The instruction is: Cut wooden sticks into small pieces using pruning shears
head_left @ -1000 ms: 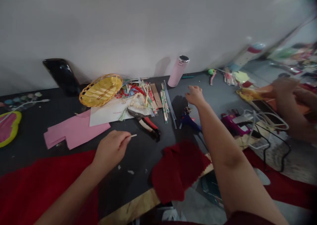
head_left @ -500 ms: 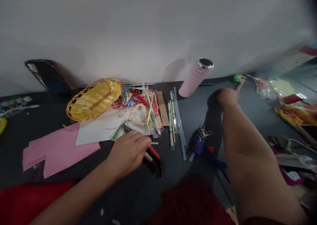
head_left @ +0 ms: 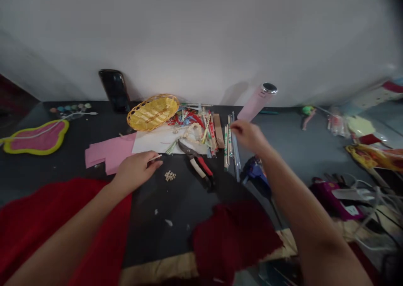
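Note:
My left hand (head_left: 138,167) is closed in a pinch on a short thin wooden stick (head_left: 155,157), its pale end poking out past the fingertips. Just right of it lies a small pile of cut stick pieces (head_left: 170,175). Pruning shears (head_left: 200,164) with one red and one white handle rest beyond the pile. My right hand (head_left: 250,136), slightly blurred, hovers with curled fingers by the paper-wrapped chopsticks (head_left: 226,145) and clear plastic strips (head_left: 235,156), in front of a pink bottle (head_left: 256,103). Whatever its fingertips may hold cannot be made out.
A yellow woven basket (head_left: 153,112), white paper (head_left: 147,140) and pink paper (head_left: 111,152) lie at the back left, near a leaning phone (head_left: 115,90). A blue bundle (head_left: 255,170) lies under my right forearm. Cables and a purple box (head_left: 336,198) crowd the right.
My right hand has come back leftward from the green-topped item at the far right. My left hand has moved left off the shears with the stick, and the view has turned left.

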`<state>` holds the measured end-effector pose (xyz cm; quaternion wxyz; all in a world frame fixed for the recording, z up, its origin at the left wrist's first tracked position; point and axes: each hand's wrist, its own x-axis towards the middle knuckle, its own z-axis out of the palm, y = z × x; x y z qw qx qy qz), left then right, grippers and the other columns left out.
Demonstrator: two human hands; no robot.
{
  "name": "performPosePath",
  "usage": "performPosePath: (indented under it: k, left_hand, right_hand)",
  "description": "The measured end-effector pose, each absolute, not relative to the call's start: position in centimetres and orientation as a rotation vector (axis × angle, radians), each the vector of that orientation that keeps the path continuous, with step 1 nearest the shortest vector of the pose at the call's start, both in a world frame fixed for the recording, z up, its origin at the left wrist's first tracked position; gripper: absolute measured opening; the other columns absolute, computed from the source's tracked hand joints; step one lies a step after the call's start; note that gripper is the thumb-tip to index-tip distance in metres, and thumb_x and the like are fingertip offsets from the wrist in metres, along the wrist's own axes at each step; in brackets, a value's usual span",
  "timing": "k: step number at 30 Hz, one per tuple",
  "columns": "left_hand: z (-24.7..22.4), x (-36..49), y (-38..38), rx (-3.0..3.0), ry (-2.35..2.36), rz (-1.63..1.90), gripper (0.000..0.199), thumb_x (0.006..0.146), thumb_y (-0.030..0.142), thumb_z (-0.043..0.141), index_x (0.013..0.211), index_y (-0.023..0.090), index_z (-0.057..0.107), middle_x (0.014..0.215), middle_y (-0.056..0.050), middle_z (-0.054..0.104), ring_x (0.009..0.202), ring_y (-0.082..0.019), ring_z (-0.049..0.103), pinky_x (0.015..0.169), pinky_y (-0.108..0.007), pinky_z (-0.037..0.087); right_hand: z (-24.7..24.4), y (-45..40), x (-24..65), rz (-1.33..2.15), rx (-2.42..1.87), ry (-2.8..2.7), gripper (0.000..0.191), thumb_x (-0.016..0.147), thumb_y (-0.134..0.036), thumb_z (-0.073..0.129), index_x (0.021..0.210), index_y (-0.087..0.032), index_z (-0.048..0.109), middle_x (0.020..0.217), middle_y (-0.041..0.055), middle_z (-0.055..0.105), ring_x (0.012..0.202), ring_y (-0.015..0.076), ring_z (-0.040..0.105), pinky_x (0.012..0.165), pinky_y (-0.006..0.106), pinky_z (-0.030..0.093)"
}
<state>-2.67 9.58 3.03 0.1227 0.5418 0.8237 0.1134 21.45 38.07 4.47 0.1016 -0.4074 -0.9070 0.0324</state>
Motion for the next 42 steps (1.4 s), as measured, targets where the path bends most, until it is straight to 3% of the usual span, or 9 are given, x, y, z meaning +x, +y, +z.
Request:
performPosePath:
  k: [5,9,14,18,24,28,35,42]
  left_hand:
    - [2.9,-1.2,5.8,1.595,2.422,0.386,0.03,0.087,0.043,0.045,0.103,0.025,0.063,0.103,-0.005,0.071,0.094,-0.025,0.065,0.072,-0.031,0.046]
    - [3.2,-0.9,2.2,1.624,2.375,0.489,0.028,0.086,0.038,0.047,0.103,0.024,0.064,0.106,-0.005,0.07,0.097,-0.023,0.064,0.077,-0.03,0.047]
    - [4.3,-1.2,-2.3,1.587,2.327,0.566,0.03,0.088,0.038,0.043,0.103,0.023,0.064,0.109,-0.006,0.069,0.099,-0.023,0.063,0.078,-0.031,0.048]
    - [5.3,-1.5,-6.2,1.535,2.34,0.684,0.033,0.089,0.04,0.041,0.103,0.022,0.064,0.113,-0.007,0.067,0.102,-0.023,0.062,0.082,-0.032,0.047]
    - [4.6,-2.1,-11.3,1.458,2.388,0.83,0.031,0.087,0.04,0.045,0.101,0.02,0.064,0.106,-0.008,0.069,0.096,-0.024,0.064,0.083,-0.034,0.047]
    - [4.0,-1.7,-12.2,1.516,2.411,0.879,0.033,0.087,0.042,0.046,0.103,0.02,0.064,0.108,-0.009,0.069,0.099,-0.024,0.062,0.086,-0.036,0.046]
    - [4.0,-0.1,-10.9,1.695,2.317,0.979,0.037,0.094,0.034,0.034,0.109,0.018,0.064,0.108,-0.009,0.069,0.099,-0.023,0.061,0.091,-0.038,0.041]
    - [3.1,1.0,-7.2,1.78,2.19,1.026,0.033,0.092,0.034,0.042,0.109,0.021,0.067,0.098,-0.008,0.068,0.092,-0.021,0.06,0.083,-0.034,0.045]
  right_hand:
    - [2.2,24.5,15.9,0.507,-0.567,-3.013,0.03,0.088,-0.019,0.042,0.105,-0.025,0.065,0.104,0.0039,0.065,0.097,0.0183,0.058,0.086,0.031,0.043]
    - [0.0,20.3,13.8,0.535,-0.529,-3.005,0.028,0.087,-0.013,0.043,0.102,-0.02,0.065,0.103,0.0062,0.065,0.098,0.0164,0.059,0.087,0.027,0.043]
    - [-1.3,19.8,13.1,0.529,-0.596,-2.941,0.026,0.083,-0.01,0.047,0.097,-0.019,0.066,0.1,0.0066,0.067,0.096,0.0164,0.06,0.087,0.025,0.043]
    - [-1.8,19.7,13.4,0.561,-0.681,-2.829,0.03,0.084,-0.011,0.045,0.104,-0.019,0.065,0.104,0.0058,0.067,0.095,0.0164,0.06,0.085,0.027,0.044]
    - [-2.1,18.4,13.5,0.631,-0.708,-2.696,0.019,0.08,-0.02,0.056,0.095,-0.017,0.066,0.091,0.0042,0.068,0.077,0.014,0.061,0.073,0.026,0.048]
    - [-1.9,17.3,14.3,0.623,-0.727,-2.588,0.026,0.083,-0.02,0.048,0.105,-0.015,0.063,0.097,0.0074,0.066,0.082,0.0157,0.06,0.076,0.03,0.048]
    - [-1.1,15.0,19.7,0.603,-0.612,-2.653,0.022,0.08,-0.021,0.055,0.101,-0.021,0.065,0.1,0.0039,0.064,0.088,0.0159,0.059,0.082,0.031,0.046]
    - [-0.3,17.6,22.1,0.346,-0.903,-2.552,0.026,0.083,-0.021,0.052,0.107,-0.015,0.059,0.11,0.014,0.057,0.113,0.0276,0.045,0.1,0.049,0.029]
